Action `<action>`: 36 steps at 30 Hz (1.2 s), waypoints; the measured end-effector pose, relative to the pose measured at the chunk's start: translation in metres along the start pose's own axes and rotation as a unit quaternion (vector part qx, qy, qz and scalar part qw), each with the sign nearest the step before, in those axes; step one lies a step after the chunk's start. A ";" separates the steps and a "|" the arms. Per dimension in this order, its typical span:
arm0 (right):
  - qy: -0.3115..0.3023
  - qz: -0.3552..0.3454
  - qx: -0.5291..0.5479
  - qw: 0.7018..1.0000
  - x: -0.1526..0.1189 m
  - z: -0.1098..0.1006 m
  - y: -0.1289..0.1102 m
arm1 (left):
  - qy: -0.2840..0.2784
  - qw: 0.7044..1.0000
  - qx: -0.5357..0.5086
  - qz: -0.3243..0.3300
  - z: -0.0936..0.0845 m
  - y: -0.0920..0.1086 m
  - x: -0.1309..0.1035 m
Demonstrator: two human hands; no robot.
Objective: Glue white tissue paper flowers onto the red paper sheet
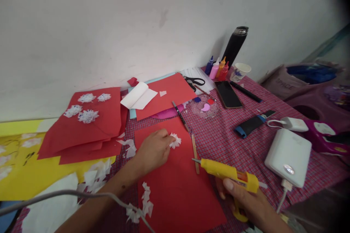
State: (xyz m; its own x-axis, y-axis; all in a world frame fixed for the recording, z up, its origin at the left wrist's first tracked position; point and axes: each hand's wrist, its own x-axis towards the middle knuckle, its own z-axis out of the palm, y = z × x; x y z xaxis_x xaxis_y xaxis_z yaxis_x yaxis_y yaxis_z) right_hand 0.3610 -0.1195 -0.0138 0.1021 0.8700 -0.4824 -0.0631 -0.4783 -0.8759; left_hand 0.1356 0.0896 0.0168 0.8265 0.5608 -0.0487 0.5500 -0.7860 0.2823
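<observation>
Head view: your right hand (246, 198) grips one yellow plastic glue gun (218, 169); left hand (154, 149) touches one frilly white flower (175, 141), hold unclear; four blue-speckled white flowers (88, 116) leftward.

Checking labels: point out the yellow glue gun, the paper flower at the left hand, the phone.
Yellow glue gun (224, 171): head view, on its body.
Paper flower (175, 141): head view, on its ruffled petals.
Phone (228, 94): head view, on its dark screen.
</observation>
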 end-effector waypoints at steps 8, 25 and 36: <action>-0.027 -0.021 -0.015 0.999 0.004 -0.007 0.009 | 0.007 1.000 -0.006 -0.002 0.000 -0.001 -0.001; -0.034 -0.037 -0.019 0.999 0.007 -0.005 0.007 | 0.069 0.997 -0.029 0.022 0.011 0.004 -0.027; -0.013 -0.035 -0.013 0.999 0.004 0.001 -0.003 | 0.045 0.999 -0.012 -0.012 0.013 0.007 -0.020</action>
State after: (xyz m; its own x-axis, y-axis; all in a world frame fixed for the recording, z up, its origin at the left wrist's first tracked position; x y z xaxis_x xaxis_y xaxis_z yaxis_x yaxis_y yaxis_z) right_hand 0.3610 -0.1145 -0.0128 0.0803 0.9039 -0.4200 -0.0307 -0.4190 -0.9075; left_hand 0.1243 0.0691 0.0071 0.7982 0.6016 0.0310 0.5657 -0.7663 0.3047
